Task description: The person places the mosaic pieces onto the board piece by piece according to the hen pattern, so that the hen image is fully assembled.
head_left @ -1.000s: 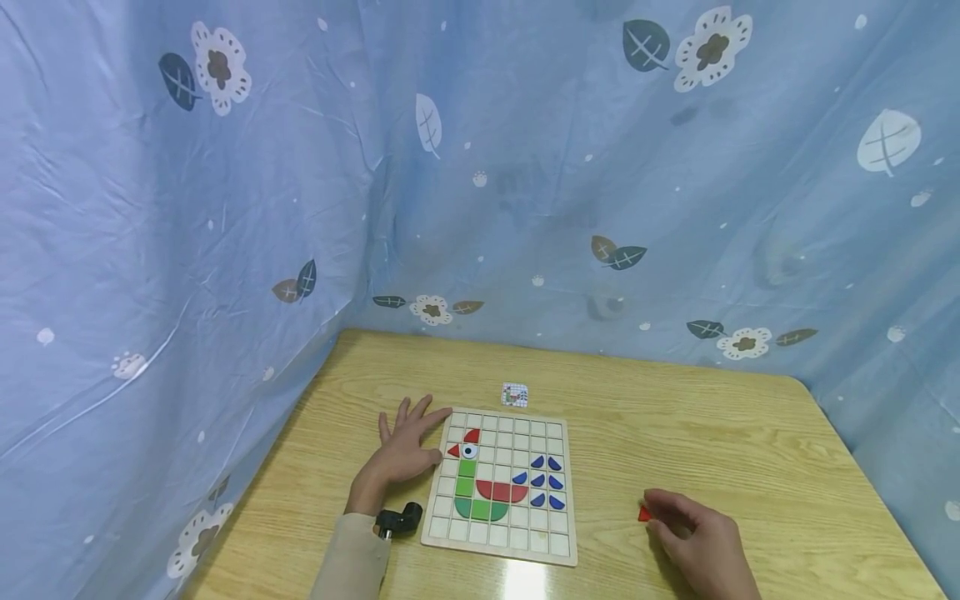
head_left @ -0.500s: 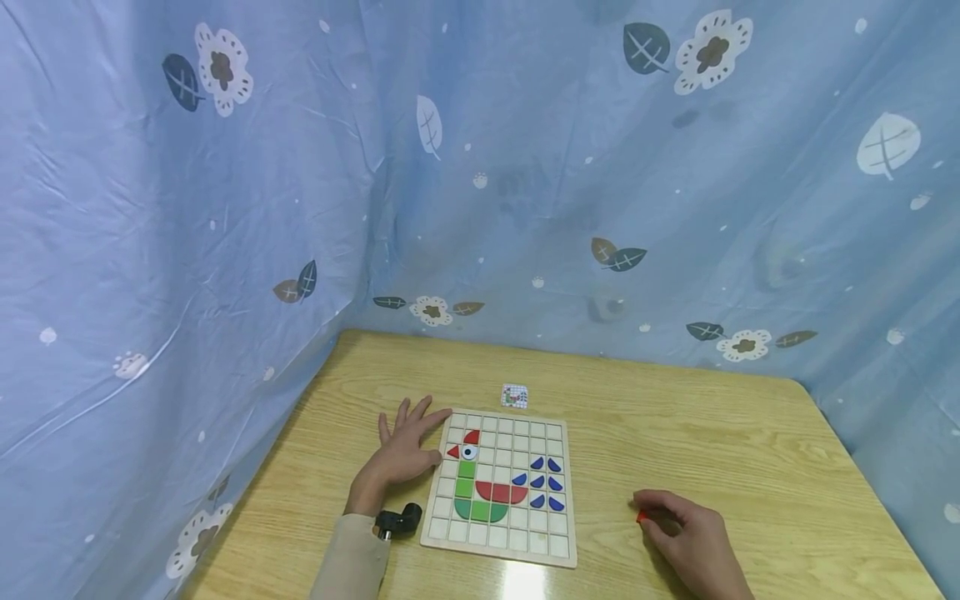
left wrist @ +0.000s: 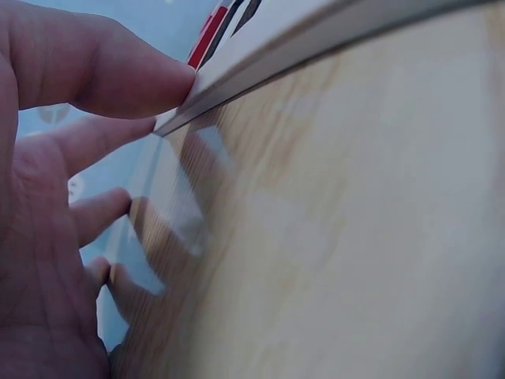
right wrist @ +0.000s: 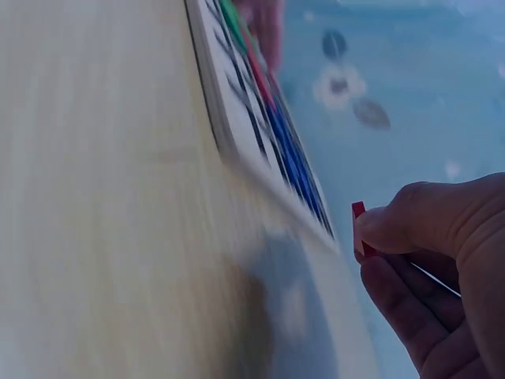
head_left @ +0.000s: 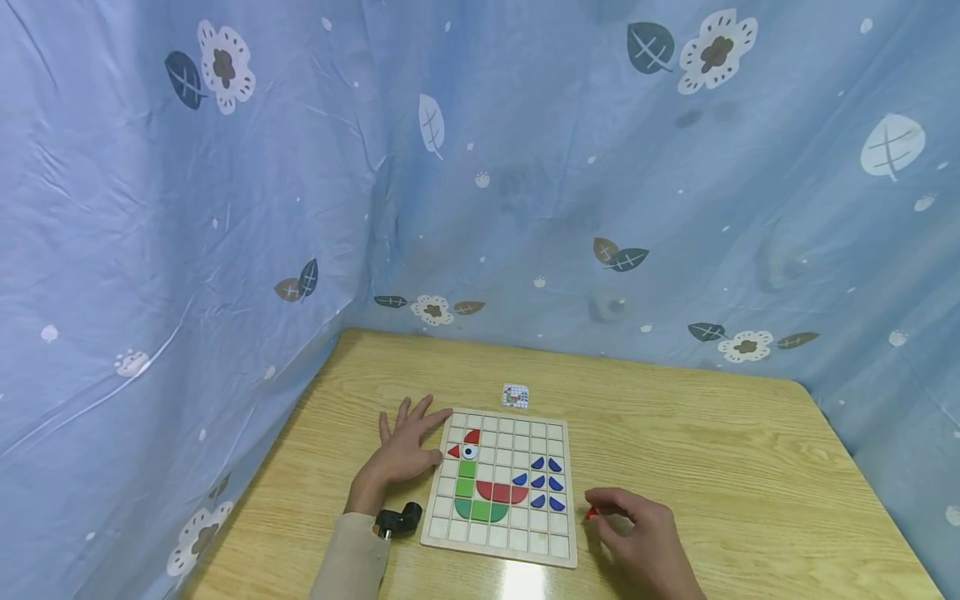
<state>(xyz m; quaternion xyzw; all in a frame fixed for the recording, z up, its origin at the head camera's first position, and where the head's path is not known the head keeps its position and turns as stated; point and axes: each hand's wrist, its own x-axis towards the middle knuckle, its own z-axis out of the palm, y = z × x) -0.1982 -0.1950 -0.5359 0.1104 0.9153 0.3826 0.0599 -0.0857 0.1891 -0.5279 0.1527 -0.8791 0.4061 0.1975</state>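
Observation:
My right hand (head_left: 637,529) pinches a small red triangle piece (right wrist: 360,230) between thumb and fingers, just right of the wooden grid board (head_left: 517,550). My left hand (head_left: 405,450) rests with spread fingers at the board's left edge, thumb and index finger touching its side. On the board, green squares (head_left: 467,469), green and red rounded pieces (head_left: 502,492), a round eye piece (head_left: 469,452) and a red beak triangle (head_left: 453,451) form a bird. Several blue half-round pieces (head_left: 537,481) sit in the right-hand cells.
A small picture card (head_left: 515,395) with a bird pattern lies behind the board on the wooden table (head_left: 675,417). A black device (head_left: 401,518) is strapped at the left wrist. Blue patterned cloth (head_left: 510,208) hangs behind the table and along its left side.
My right hand has carried the red triangle piece leftward across the table, close to the board's right edge. The left hand and the board stay in place.

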